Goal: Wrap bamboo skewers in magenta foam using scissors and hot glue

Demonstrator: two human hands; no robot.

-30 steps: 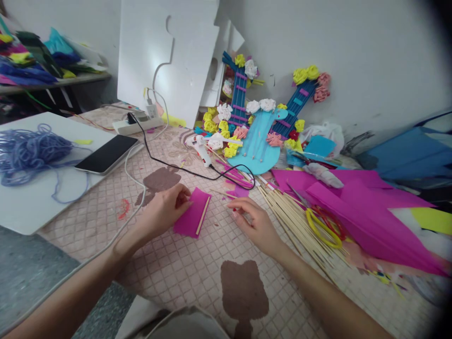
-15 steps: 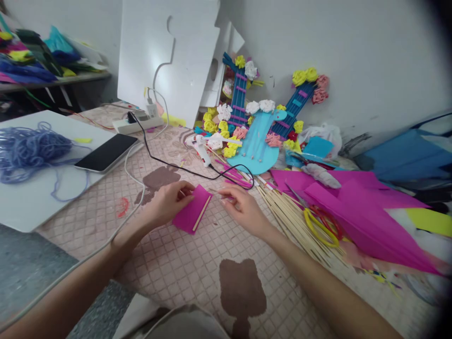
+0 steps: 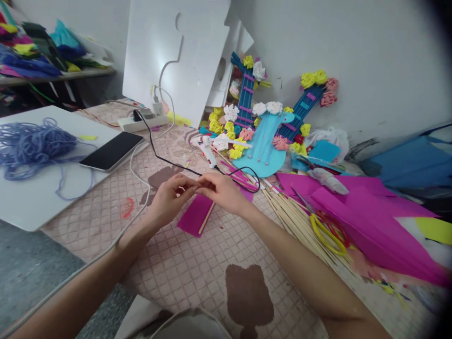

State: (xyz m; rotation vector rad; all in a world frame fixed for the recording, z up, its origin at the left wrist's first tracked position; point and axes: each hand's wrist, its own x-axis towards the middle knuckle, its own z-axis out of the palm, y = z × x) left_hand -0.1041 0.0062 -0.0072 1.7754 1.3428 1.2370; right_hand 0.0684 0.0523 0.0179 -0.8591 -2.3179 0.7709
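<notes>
left hand (image 3: 168, 200) and right hand (image 3: 223, 190) touch mid-frame, fingertips pinched on something too small to tell, above the pink paper (image 3: 195, 220) and its stick (image 3: 206, 217).

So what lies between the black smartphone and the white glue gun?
Head view: a thin black cord and a white cable cross the pink patterned mat between the black smartphone and the white glue gun.

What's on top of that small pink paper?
A thin wooden stick lies on the pink paper, along its right edge; left hand and right hand hide its top.
</notes>
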